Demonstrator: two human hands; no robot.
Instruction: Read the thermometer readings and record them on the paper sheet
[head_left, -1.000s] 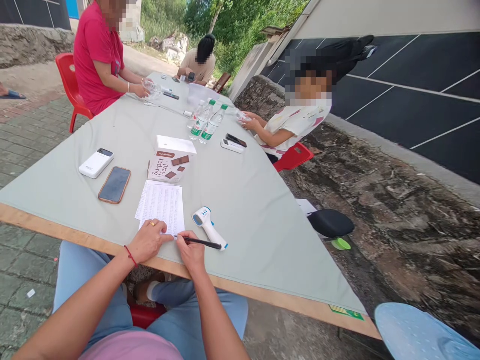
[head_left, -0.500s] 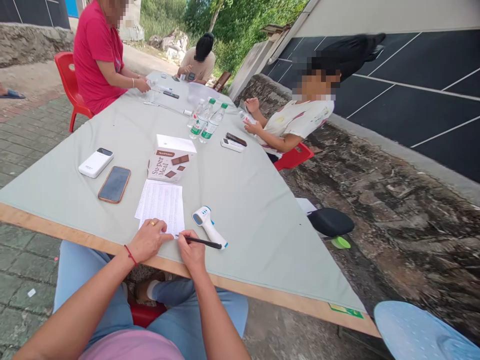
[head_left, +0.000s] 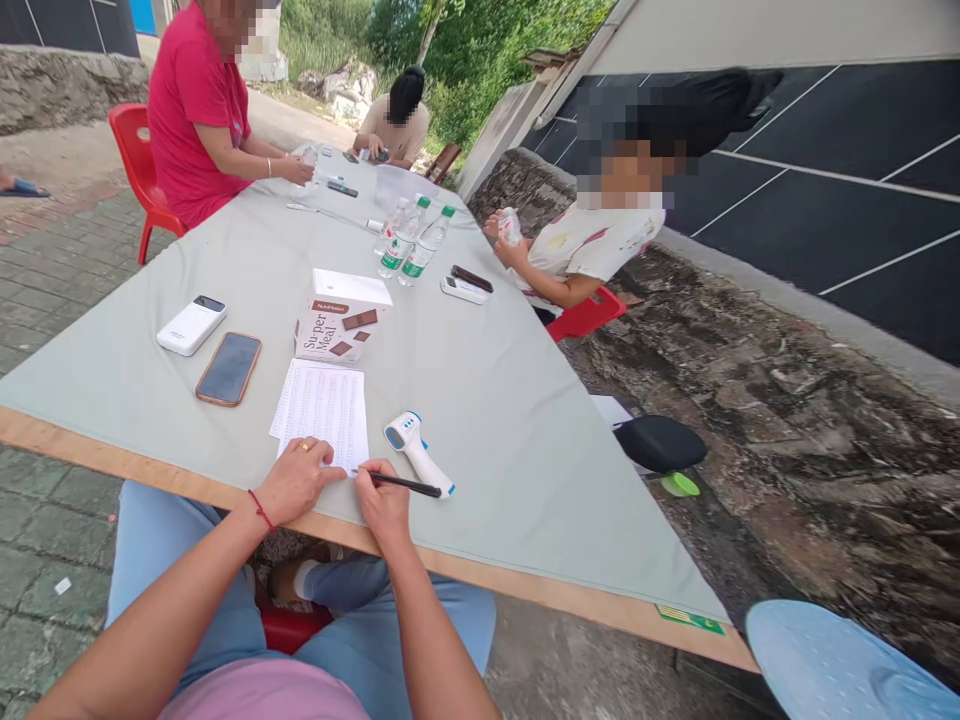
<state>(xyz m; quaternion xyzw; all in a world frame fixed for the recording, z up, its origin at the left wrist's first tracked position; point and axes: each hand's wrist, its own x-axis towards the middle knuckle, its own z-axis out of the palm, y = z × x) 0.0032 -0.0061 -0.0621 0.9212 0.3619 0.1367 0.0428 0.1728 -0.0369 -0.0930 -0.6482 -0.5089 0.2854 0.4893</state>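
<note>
My right hand (head_left: pixel 384 503) is closed around a black pen (head_left: pixel 409 485), whose tip is at the lower right corner of the top sheet. Two overlapping paper sheets (head_left: pixel 324 410) covered in small print lie in front of me. On their lower edge my left hand (head_left: pixel 306 480) rests flat, fingers stretched out, one fingertip close to the pen tip. A white and blue infrared thermometer (head_left: pixel 418 455) lies just right of the sheets, its handle end beside the pen's rear end. Behind the sheets stands a white "Super Meal" box (head_left: pixel 343 318) with chocolate pictures.
A phone (head_left: pixel 229 369) and a white power bank (head_left: pixel 192 326) lie left on the table (head_left: pixel 517 450). Several green-capped water bottles (head_left: pixel 420 245) stand farther back. Three people sit around the far part; the one at right holds a clear bottle (head_left: pixel 510 226).
My hands, the pen and the sheets look almost unmoved. The person at right has tilted the bottle more upright. The person at left has shifted their hands slightly right.
</note>
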